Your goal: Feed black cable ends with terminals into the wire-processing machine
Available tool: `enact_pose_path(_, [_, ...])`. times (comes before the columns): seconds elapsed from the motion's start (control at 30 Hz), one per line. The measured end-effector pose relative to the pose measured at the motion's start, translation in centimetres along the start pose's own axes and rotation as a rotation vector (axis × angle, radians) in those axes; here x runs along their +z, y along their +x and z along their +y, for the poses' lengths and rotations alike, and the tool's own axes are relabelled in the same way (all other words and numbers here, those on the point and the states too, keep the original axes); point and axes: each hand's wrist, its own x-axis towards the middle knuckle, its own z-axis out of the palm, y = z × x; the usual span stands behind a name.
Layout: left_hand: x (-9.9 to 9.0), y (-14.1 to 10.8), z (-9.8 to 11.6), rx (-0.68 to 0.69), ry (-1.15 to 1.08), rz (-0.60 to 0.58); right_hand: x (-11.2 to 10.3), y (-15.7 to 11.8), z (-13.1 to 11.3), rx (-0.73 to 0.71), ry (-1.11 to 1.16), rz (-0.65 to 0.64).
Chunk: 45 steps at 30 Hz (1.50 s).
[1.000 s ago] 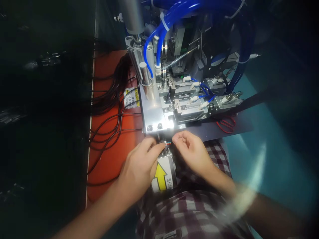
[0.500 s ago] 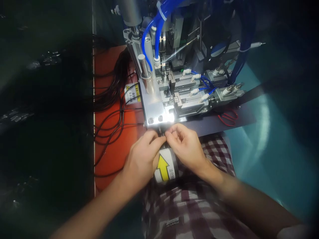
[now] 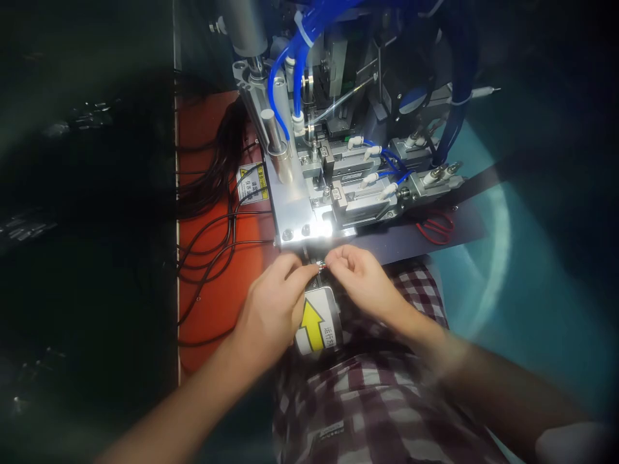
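Just in front of the metal plate [image 3: 290, 209] of a machine, my left hand [image 3: 275, 299] is closed in a pinch at a tiny shiny part [image 3: 320, 265]. My right hand [image 3: 360, 280] is pinched on the other side of this part, its fingertips close to those of my left hand. The part is too small to name. Below the fingertips, a rounded unit carries a white label with a yellow arrow [image 3: 313, 325], partly beside my left hand.
Silver cylinders with white fittings [image 3: 370, 180] and blue tubes [image 3: 297, 80] stand behind the hands. Black cables [image 3: 232, 245] cross the orange surface [image 3: 203, 303] at left. Red-handled scissors or looped wire [image 3: 435, 229] lies at right.
The fingertips of my hands have moved slightly apart, and the small shiny part now shows between them. The whole view has shifted a little, with the machine further left in it.
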Motion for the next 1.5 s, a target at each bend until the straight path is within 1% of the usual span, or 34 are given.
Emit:
enact_pose_path(0.07, [-0.1, 0.0, 0.0, -0.003, -0.012, -0.010, -0.4, 0.2, 0.2, 0.025, 0.000, -0.033])
enact_pose_path(0.1, [-0.1, 0.1, 0.0, -0.005, -0.016, -0.017, -0.5, 0.2, 0.3, 0.012, -0.014, -0.035])
enact_pose_path(0.17, [-0.1, 0.1, 0.0, -0.008, -0.019, -0.028, -0.5, 0.2, 0.6, -0.059, -0.085, -0.013])
enact_pose_path(0.27, [-0.1, -0.1, 0.1, -0.013, -0.002, -0.033, 0.0, 0.1, 1.0, -0.211, -0.188, 0.021])
enact_pose_path(0.33, [-0.3, -0.2, 0.1, -0.025, 0.031, -0.052, 0.5, 0.1, 1.2, -0.256, -0.103, -0.012])
enact_pose_path(0.43, [-0.7, -0.3, 0.1, -0.049, 0.030, -0.082, 1.1, 0.2, 1.5, -0.217, 0.154, -0.081])
enact_pose_path(0.5, [-0.8, -0.4, 0.0, -0.045, 0.002, -0.077, 1.3, 0.3, 1.8, -0.211, 0.205, -0.072])
enact_pose_path(0.57, [-0.8, -0.3, -0.1, -0.008, 0.014, -0.062, 1.1, 0.4, 1.9, -0.260, 0.127, -0.020])
enact_pose_path(0.63, [-0.7, -0.3, -0.2, 0.030, 0.065, -0.051, 0.9, 0.4, 1.9, -0.333, -0.013, 0.032])
enact_pose_path(0.7, [-0.7, -0.2, -0.2, 0.043, 0.124, -0.042, 0.8, 0.4, 1.9, -0.379, -0.117, 0.051])
enact_pose_path(0.73, [-0.7, -0.2, -0.1, 0.041, 0.152, -0.042, 0.8, 0.4, 1.9, -0.383, -0.121, 0.050])
enact_pose_path(0.8, [-0.7, -0.2, 0.1, 0.031, 0.202, -0.049, 1.0, 0.4, 1.9, -0.344, -0.014, 0.032])
enact_pose_path(0.87, [-0.7, -0.1, 0.2, 0.025, 0.225, -0.055, 1.2, 0.4, 1.9, -0.248, 0.166, -0.006])
enact_pose_path(0.93, [-0.7, -0.1, 0.2, 0.015, 0.228, -0.056, 1.3, 0.5, 1.9, -0.163, 0.285, -0.060])
enact_pose_path(1.0, [-0.7, -0.1, 0.1, -0.002, 0.221, -0.051, 1.1, 0.7, 2.0, -0.130, 0.308, -0.105])
enact_pose_path(1.1, [-0.5, -0.2, 0.0, -0.032, 0.207, -0.047, 0.8, 0.8, 2.5, -0.128, 0.276, -0.117])
enact_pose_path(1.2, [-0.3, -0.3, -0.2, -0.040, 0.180, -0.048, 0.9, 0.8, 2.8, -0.158, 0.237, -0.063])
enact_pose_path(1.3, [-0.4, -0.4, -0.2, -0.049, 0.150, -0.047, 1.4, 0.6, 2.5, -0.204, 0.237, -0.008])
enact_pose_path(1.43, [-0.5, -0.3, -0.2, -0.066, 0.117, -0.059, 1.8, 0.7, 1.7, -0.120, 0.349, -0.058])
enact_pose_path(1.5, [-0.5, -0.3, -0.1, -0.066, 0.109, -0.059, 1.6, 0.7, 1.7, -0.079, 0.352, -0.065])
